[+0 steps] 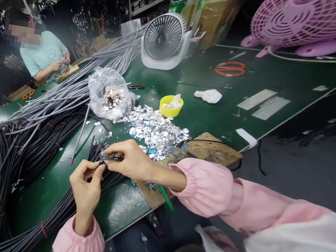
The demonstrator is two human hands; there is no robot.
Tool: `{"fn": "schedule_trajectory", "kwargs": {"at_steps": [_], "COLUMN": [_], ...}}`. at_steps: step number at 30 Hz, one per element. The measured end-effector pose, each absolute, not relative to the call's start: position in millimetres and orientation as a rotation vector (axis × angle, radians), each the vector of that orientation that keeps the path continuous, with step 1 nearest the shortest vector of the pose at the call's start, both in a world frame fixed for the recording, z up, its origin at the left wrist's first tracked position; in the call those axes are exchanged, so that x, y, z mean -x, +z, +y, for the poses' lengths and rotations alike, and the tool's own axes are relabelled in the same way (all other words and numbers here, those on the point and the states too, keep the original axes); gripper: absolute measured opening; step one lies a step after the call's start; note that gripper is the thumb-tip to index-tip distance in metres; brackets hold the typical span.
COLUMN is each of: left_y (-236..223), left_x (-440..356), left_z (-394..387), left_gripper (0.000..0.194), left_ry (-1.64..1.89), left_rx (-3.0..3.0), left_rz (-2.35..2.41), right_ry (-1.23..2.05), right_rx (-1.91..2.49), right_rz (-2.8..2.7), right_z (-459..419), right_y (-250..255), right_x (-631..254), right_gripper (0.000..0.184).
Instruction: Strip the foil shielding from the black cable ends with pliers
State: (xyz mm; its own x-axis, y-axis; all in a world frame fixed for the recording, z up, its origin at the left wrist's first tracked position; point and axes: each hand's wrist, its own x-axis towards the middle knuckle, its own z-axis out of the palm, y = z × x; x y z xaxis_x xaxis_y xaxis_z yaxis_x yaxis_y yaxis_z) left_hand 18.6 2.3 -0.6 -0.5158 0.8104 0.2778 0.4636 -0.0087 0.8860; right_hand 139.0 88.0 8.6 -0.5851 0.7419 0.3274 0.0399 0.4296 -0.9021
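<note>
Fine tool work at the end of a black cable (101, 163) — seemingly the step in hand. Nearer you than the foil pile (154, 130), your left hand (90, 179) pinches the cable narrowly; your right hand (132, 158) is closed round a slim dark tool (115, 158), its tip beside the cable. The next move likely calls for a steady left pinch — and small tool motions.

Whitish glare pools on the green table (124, 204) by its near edge, while the room (91, 5) past its far edge is dim. Silvery scraps (154, 128) glint. Over the right edge, the floor (305, 170) lies dark and smeared. The pink fan (314, 23) looks stretched. The left hand (89, 184) and right hand (133, 161) are evenly lit; fine detail between them is soft.
</note>
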Motion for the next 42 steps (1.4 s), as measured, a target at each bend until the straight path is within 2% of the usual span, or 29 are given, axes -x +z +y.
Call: {"fn": "schedule_trajectory", "kwargs": {"at_steps": [4, 10, 12, 14, 17, 19, 33, 42], "left_y": [-0.9, 7.0, 9.4, 11.1, 11.3, 10.2, 6.7, 6.6], "left_x": [-21.9, -27.5, -28.1, -27.8, -25.6, -23.7, -20.9, -24.4], "left_z": [1.9, 3.7, 4.6, 5.1, 4.8, 4.1, 0.3, 1.3], "left_gripper": [0.012, 0.008, 0.008, 0.014, 0.017, 0.018, 0.018, 0.017], "left_ry": [1.573, 1.588, 1.618, 1.652, 1.656, 1.663, 1.680, 1.662], "left_rx": [-1.312, -1.187, -1.132, -1.075, -1.032, -1.031, -1.150, -1.143], "left_rz": [2.035, 2.035, 2.021, 2.021, 2.012, 1.986, 1.949, 2.022], "right_ry": [1.282, 0.799, 0.753, 0.819, 0.918, 0.913, 1.037, 0.957], "right_rx": [0.709, 0.467, 0.440, 0.486, 0.650, 0.697, 0.616, 0.686], "right_rz": [-1.890, -2.078, -2.143, -2.129, -2.015, -2.009, -2.106, -2.157], "right_z": [86.4, 77.7, 76.6, 78.0, 83.2, 86.3, 86.0, 86.6], "right_y": [7.4, -2.8, -4.3, -2.2, 4.6, 8.0, 6.9, 8.6], "right_x": [-137.8, -138.1, -138.4, -139.2, -141.1, -142.1, -141.0, -142.8], "right_gripper": [0.013, 0.003, 0.004, 0.006, 0.025, 0.031, 0.024, 0.024]}}
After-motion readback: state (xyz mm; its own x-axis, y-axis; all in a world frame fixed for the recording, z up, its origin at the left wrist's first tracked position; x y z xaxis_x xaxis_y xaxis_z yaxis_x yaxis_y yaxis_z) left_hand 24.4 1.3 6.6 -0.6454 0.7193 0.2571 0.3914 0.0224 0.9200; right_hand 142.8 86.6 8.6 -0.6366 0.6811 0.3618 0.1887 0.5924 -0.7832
